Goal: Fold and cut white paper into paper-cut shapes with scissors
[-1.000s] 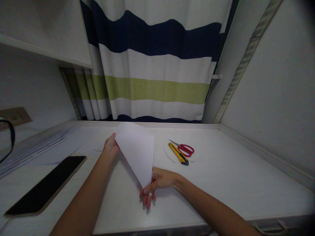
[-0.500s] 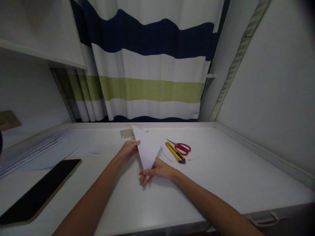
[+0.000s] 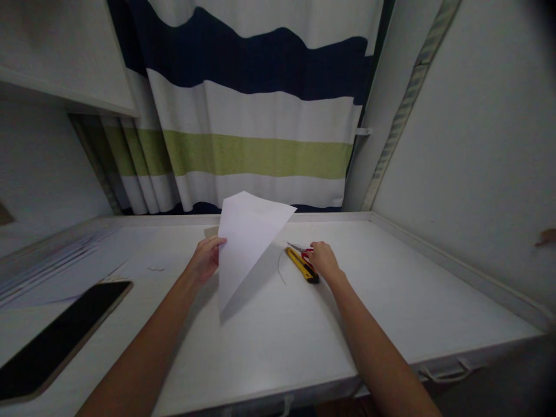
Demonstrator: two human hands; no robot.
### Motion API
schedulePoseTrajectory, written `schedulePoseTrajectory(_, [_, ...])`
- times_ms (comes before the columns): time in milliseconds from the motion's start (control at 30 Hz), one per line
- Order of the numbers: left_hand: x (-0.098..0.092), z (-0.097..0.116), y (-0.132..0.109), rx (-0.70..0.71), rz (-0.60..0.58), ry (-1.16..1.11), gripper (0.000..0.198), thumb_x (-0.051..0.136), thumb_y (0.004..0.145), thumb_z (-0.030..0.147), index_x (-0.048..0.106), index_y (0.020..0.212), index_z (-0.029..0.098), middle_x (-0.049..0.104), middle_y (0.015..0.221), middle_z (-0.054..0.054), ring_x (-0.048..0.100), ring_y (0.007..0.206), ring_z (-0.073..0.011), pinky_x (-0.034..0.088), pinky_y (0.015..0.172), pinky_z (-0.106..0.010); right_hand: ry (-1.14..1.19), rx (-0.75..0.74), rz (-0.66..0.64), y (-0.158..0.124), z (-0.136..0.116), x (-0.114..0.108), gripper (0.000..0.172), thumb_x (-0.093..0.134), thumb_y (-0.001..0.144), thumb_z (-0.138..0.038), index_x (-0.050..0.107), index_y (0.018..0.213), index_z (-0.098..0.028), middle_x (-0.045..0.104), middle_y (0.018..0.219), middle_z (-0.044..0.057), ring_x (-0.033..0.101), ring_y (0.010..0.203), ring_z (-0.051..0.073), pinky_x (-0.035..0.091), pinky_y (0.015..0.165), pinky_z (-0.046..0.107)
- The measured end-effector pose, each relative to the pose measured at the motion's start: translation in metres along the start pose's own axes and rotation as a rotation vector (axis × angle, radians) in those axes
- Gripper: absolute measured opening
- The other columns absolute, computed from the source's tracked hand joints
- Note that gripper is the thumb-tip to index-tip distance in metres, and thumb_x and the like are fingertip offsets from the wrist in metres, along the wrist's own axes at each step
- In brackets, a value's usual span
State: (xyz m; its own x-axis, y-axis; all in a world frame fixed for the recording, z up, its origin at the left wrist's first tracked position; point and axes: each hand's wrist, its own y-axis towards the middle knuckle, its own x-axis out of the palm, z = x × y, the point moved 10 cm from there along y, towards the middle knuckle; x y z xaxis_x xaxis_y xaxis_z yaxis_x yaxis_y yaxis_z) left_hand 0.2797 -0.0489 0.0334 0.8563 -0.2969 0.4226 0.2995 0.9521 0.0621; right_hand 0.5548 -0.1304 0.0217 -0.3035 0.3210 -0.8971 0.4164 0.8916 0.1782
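Note:
My left hand pinches the left edge of a white sheet of paper folded into a triangle, held upright above the white desk with its point down. My right hand lies over the red-handled scissors, fingers curled on the handles; only the blades and a bit of red show. A yellow utility knife lies right beside that hand, on its left.
A dark phone or tablet lies at the desk's left front. Loose sheets rest along the left edge. A thin paper strip lies near the knife. A striped curtain hangs behind; a wall borders the right.
My right hand let go of the paper's lower tip and moved right onto the scissors. My left hand now holds the folded paper alone, raised higher.

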Motion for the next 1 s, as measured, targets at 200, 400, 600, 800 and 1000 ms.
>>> schedulePoseTrajectory(200, [0.009, -0.002, -0.007, -0.011, -0.050, 0.082, 0.034, 0.057, 0.055, 0.008, 0.062, 0.089, 0.011, 0.066, 0.070, -0.003, 0.059, 0.053, -0.0140, 0.045, 0.048, -0.021, -0.066, 0.094, -0.017, 0.004, 0.024, 0.016, 0.020, 0.046, 0.075, -0.013, 0.058, 0.089, -0.005, 0.055, 0.099, 0.021, 0.050, 0.098, 0.024, 0.036, 0.076, 0.029])
schedulePoseTrajectory(400, [0.012, 0.003, -0.007, 0.019, -0.092, 0.091, 0.040, 0.056, 0.057, 0.008, 0.060, 0.097, 0.011, 0.067, 0.075, -0.005, 0.061, 0.058, -0.0150, 0.046, 0.051, -0.021, 0.090, 0.148, -0.003, 0.008, 0.034, 0.013, 0.016, 0.049, 0.073, -0.014, 0.058, 0.085, -0.009, 0.058, 0.093, 0.020, 0.052, 0.095, 0.025, 0.037, 0.074, 0.030])
schedulePoseTrajectory(600, [0.017, 0.008, -0.007, 0.069, -0.152, 0.038, 0.043, 0.057, 0.058, 0.007, 0.058, 0.100, 0.013, 0.067, 0.077, -0.003, 0.060, 0.060, -0.0133, 0.045, 0.052, -0.019, 0.476, 0.128, 0.009, 0.015, 0.026, 0.002, 0.025, 0.043, 0.080, -0.032, 0.053, 0.084, -0.010, 0.060, 0.079, 0.014, 0.057, 0.083, 0.021, 0.040, 0.064, 0.026])
schedulePoseTrajectory(800, [0.010, 0.010, -0.005, 0.092, -0.102, -0.033, 0.047, 0.056, 0.058, 0.004, 0.054, 0.103, 0.016, 0.065, 0.083, -0.002, 0.059, 0.058, -0.0106, 0.046, 0.051, -0.018, 0.920, -0.052, -0.183, -0.001, -0.037, 0.021, 0.041, 0.029, 0.083, -0.048, 0.047, 0.073, -0.013, 0.059, 0.071, 0.010, 0.058, 0.068, 0.014, 0.044, 0.058, 0.024])
schedulePoseTrajectory(1000, [0.011, 0.002, -0.003, 0.087, -0.097, 0.017, 0.054, 0.057, 0.055, 0.003, 0.050, 0.107, 0.015, 0.066, 0.079, -0.003, 0.059, 0.054, -0.0118, 0.046, 0.049, -0.020, 1.640, -0.037, -0.367, -0.021, -0.076, 0.027, 0.032, 0.051, 0.073, -0.046, 0.047, 0.072, -0.015, 0.058, 0.071, 0.005, 0.059, 0.065, 0.011, 0.043, 0.052, 0.020])
